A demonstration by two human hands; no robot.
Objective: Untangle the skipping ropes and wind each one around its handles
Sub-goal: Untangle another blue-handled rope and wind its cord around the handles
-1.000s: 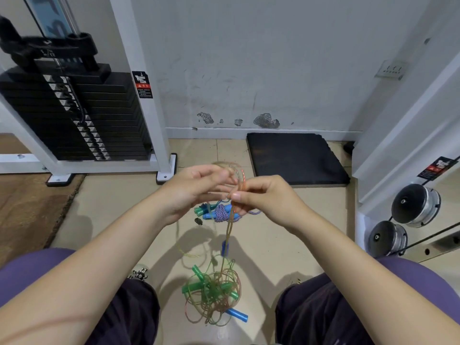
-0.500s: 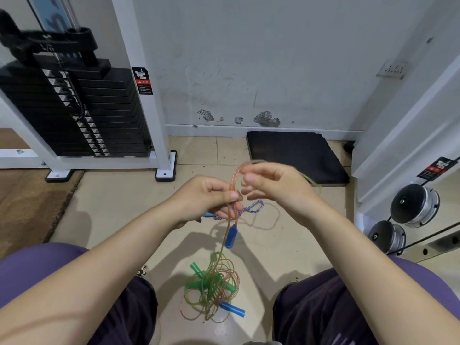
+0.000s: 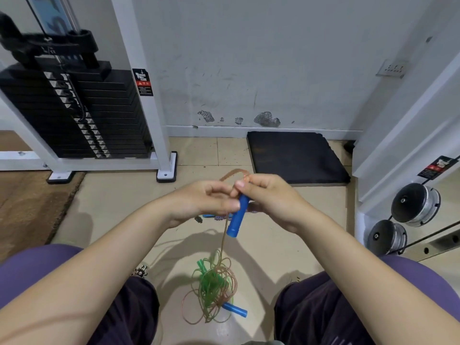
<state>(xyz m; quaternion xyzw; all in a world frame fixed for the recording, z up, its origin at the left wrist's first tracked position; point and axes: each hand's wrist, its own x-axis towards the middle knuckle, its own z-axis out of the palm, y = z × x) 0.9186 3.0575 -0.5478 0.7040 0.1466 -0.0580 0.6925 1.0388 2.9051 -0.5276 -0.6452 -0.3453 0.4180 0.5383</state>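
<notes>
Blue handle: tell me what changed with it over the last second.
The blue handle has come up from hanging below the hands to between them; the right hand now pinches its top and the left hand holds the orange rope. The tangle stays on the floor.

Blue handle (image 3: pixel 238 215) at the fingers, a second blue handle (image 3: pixel 235 310) low in the tangle; orange-brown translucent rope (image 3: pixel 225 232) trailing down; green rope (image 3: pixel 211 282) and green handles in the heap. Blue-and-white patterned rope (image 3: pixel 220 217) on beige tiled floor (image 3: pixel 119 207); black mat (image 3: pixel 296 158); black weight stack (image 3: pixel 74 113) in white frame; purple sleeves, dark trousers; brown carpet (image 3: pixel 29 207).
</notes>
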